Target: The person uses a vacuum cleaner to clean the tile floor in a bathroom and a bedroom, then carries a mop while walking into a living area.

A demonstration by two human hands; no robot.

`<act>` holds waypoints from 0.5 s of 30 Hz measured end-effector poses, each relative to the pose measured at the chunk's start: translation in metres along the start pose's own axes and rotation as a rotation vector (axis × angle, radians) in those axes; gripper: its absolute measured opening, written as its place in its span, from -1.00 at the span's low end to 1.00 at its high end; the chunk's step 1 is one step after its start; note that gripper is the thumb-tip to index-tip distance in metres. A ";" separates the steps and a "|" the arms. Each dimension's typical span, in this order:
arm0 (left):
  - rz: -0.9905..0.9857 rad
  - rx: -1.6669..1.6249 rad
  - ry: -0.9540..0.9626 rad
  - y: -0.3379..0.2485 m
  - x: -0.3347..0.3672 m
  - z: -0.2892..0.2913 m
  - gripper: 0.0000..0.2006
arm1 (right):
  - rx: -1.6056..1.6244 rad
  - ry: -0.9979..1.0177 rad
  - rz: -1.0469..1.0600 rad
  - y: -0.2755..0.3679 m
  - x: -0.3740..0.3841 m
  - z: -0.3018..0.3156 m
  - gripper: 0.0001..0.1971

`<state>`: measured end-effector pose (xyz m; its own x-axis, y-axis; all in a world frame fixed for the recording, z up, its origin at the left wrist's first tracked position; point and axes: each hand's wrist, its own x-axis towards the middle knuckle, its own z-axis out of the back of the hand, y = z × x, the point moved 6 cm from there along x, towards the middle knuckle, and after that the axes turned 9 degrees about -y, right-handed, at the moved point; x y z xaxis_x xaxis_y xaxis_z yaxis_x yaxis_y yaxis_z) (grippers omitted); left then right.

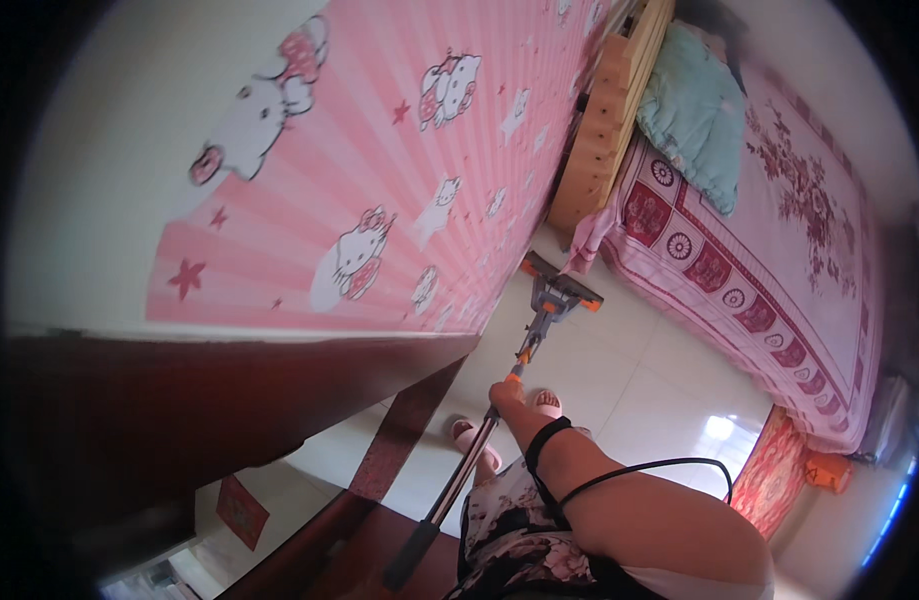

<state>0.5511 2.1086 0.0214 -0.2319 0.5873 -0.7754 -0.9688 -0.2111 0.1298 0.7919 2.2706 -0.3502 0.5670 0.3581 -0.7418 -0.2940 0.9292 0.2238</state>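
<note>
R hand point(506, 393) is closed round the pole of a mop point(480, 440), fingers wrapped just below its orange joint. L hand is out of view, so can't tell if it's open or holding anything. Mop runs at a slant thru the R hand: dark grip end point(411, 555) down toward the body, grey-and-orange mop head point(564, 292) out ahead on the pale tiled floor point(619, 365), btwn wall and bed. A black strap point(547, 440) w/ a looped cable point(679, 463) sits on the R forearm (cable bows out to its right). Feet in pink sandals point(548, 403) are near the hand. Ahead and right of it: bed w/ pink patterned sheet point(719, 270), mint-green pillow point(694, 120), wooden headboard point(591, 150). Ahead and left: pink cartoon wallpaper point(379, 160); dark red-brown panel point(229, 400) directly left.
</note>
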 end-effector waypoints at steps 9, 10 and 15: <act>0.055 -0.057 -0.057 0.052 -0.078 0.024 -0.71 | -0.012 0.204 -0.024 -0.051 -0.097 -0.033 -0.65; 0.088 -0.071 -0.068 0.057 -0.089 0.030 -0.71 | -0.007 0.209 0.017 -0.055 -0.104 -0.041 -0.64; 0.245 -0.113 -0.089 0.085 -0.128 0.058 -0.76 | 0.140 0.159 0.011 -0.091 -0.150 -0.101 -0.62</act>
<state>0.4928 2.0611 0.1678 -0.4695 0.5734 -0.6714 -0.8682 -0.4383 0.2328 0.6554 2.1230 -0.3230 0.4326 0.3602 -0.8265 -0.1834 0.9327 0.3105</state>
